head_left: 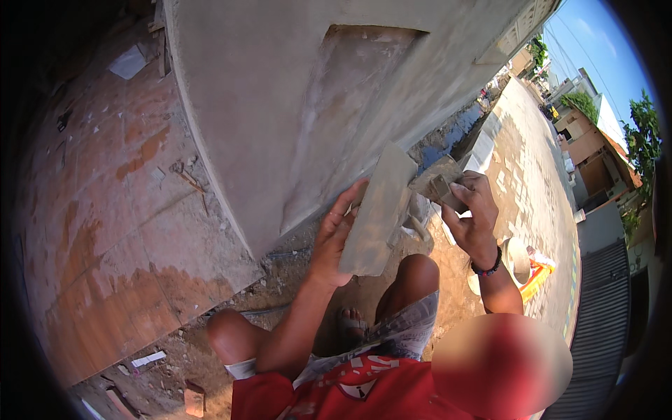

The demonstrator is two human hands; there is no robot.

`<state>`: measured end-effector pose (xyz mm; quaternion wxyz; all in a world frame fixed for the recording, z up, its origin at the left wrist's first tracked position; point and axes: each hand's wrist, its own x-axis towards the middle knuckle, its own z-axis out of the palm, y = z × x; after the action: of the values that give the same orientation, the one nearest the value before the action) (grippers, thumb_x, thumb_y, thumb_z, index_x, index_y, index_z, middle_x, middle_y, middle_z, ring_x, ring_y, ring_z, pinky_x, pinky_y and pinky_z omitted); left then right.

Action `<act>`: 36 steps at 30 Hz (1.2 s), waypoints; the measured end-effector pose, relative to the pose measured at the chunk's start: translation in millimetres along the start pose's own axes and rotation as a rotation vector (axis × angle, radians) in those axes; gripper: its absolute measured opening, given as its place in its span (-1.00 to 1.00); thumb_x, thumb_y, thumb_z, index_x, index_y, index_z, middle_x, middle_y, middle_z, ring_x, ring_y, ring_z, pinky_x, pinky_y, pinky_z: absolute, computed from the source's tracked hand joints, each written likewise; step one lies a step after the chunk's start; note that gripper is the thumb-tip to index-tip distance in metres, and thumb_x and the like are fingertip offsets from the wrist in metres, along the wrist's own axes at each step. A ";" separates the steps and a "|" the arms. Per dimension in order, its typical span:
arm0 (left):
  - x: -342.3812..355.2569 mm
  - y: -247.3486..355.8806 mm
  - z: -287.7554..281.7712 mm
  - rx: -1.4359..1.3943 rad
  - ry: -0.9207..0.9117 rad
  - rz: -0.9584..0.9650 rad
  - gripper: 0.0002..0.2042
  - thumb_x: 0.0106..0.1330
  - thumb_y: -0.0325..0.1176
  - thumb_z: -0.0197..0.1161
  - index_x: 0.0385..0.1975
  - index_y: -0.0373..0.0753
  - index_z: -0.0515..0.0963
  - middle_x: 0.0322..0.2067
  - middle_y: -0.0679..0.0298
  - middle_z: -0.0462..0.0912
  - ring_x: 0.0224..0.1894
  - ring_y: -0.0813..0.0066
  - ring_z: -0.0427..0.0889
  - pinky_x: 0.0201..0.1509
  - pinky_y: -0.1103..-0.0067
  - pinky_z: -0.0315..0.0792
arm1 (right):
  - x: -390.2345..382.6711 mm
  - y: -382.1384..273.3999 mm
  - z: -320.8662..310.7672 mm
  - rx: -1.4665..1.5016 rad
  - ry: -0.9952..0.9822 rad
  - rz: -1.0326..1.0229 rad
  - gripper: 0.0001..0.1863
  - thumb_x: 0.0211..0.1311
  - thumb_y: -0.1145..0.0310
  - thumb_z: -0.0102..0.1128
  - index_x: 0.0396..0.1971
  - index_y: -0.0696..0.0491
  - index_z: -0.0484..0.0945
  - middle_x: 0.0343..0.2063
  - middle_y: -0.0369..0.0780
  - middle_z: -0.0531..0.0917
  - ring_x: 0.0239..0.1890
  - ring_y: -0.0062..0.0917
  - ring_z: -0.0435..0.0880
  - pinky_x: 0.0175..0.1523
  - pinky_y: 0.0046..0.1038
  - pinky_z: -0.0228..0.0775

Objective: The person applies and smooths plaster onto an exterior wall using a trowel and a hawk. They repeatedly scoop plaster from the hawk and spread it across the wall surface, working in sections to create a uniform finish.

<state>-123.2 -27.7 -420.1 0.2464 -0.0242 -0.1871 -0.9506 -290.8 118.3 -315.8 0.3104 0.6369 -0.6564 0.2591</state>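
Note:
My left hand grips a rectangular plastering trowel from behind, its flat grey, mortar-smeared plate tilted upright. Beside its right edge, my right hand pinches a smaller mortar-coated metal tool, apparently a small trowel or scraper. Both tools are close together; whether they touch I cannot tell. Behind them stands a grey plastered wall with a shallow rectangular recess.
A stained tiled floor lies left of the wall, with rubble along its edge. A narrow drain follows the wall's base. A paved lane runs rightward, with a pale bucket, a ribbed metal gate and houses beyond.

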 end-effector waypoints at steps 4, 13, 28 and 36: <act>-0.5 10.4 3.8 0.129 -0.004 -0.010 -0.57 0.40 -0.38 0.00 0.27 -0.22 0.23 0.11 0.22 0.45 0.04 0.51 0.52 0.05 0.55 0.47 | 9.6 15.4 -4.3 -0.150 0.196 0.001 -0.51 -0.23 0.59 0.42 -0.19 0.03 0.48 -0.33 -0.16 0.41 -0.17 -0.23 0.50 -0.16 -0.32 0.39; 10.3 3.0 0.3 -0.051 0.018 -0.031 -0.52 0.32 -0.44 0.07 0.26 -0.25 0.23 0.12 0.16 0.45 0.05 0.35 0.54 0.07 0.44 0.50 | 65.1 45.3 -31.4 -0.235 0.461 -0.351 -0.40 -0.23 0.61 0.46 -0.14 -0.19 0.45 -0.01 -0.13 0.22 -0.03 -0.20 0.46 -0.11 -0.31 0.49; 8.8 -8.6 3.7 -0.118 -0.052 -0.058 -0.58 0.33 -0.37 0.06 0.20 -0.24 0.31 0.10 0.15 0.47 0.06 0.30 0.53 0.10 0.37 0.47 | 218.7 78.5 -35.7 0.172 0.448 -0.028 -0.67 0.13 0.47 0.24 -0.12 0.21 0.42 -0.02 -0.10 0.52 -0.09 -0.46 0.59 -0.09 -0.48 0.51; 13.9 -16.0 -3.6 -0.092 -0.079 -0.065 -0.55 0.37 -0.35 0.00 0.25 -0.26 0.22 0.13 0.12 0.42 0.09 0.31 0.51 0.11 0.38 0.47 | 235.9 107.3 -25.1 0.064 0.452 -0.028 -0.69 0.10 0.45 0.25 -0.14 0.19 0.47 -0.16 -0.16 0.57 -0.13 -0.51 0.56 -0.07 -0.51 0.41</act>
<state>-142.9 -22.5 -427.0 0.2063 -0.0666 -0.1535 -0.9641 -395.0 -16.7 -119.0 0.4329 0.5810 -0.5529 0.4115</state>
